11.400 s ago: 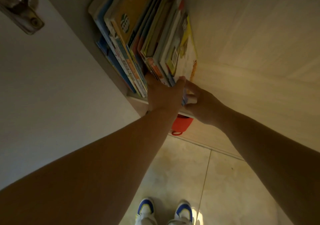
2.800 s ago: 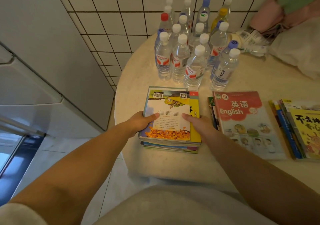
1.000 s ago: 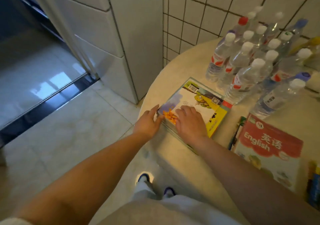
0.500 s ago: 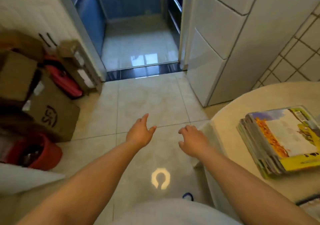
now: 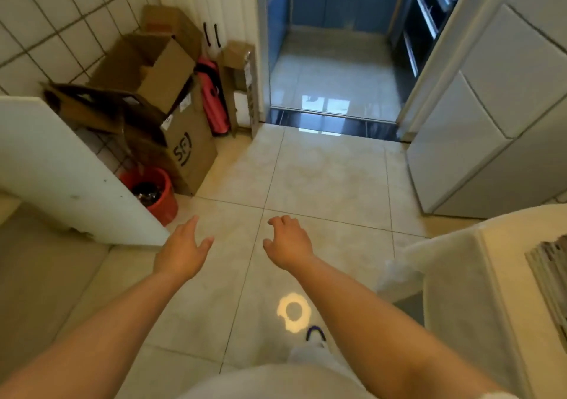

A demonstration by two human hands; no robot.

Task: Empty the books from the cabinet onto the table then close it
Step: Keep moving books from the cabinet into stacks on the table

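Both hands hang free over the tiled floor and hold nothing. My left hand (image 5: 184, 249) has its fingers spread and relaxed. My right hand (image 5: 288, 242) has loosely curled fingers. The white open cabinet door (image 5: 61, 168) juts in from the left, just left of my left hand. The round table (image 5: 478, 276) fills the right side. Only the page edges of the book stack (image 5: 552, 276) show at the far right edge. The cabinet's inside is out of view.
Cardboard boxes (image 5: 159, 91) lean in the left corner, with a red bucket (image 5: 153, 193) on the floor beside the door. A doorway (image 5: 331, 85) to a blue room lies ahead. White cupboards (image 5: 497, 116) stand at the right.
My view has turned left, away from the table. The book stack has slid almost out of frame at the right. The cabinet door has come into view. Both hands stay empty.
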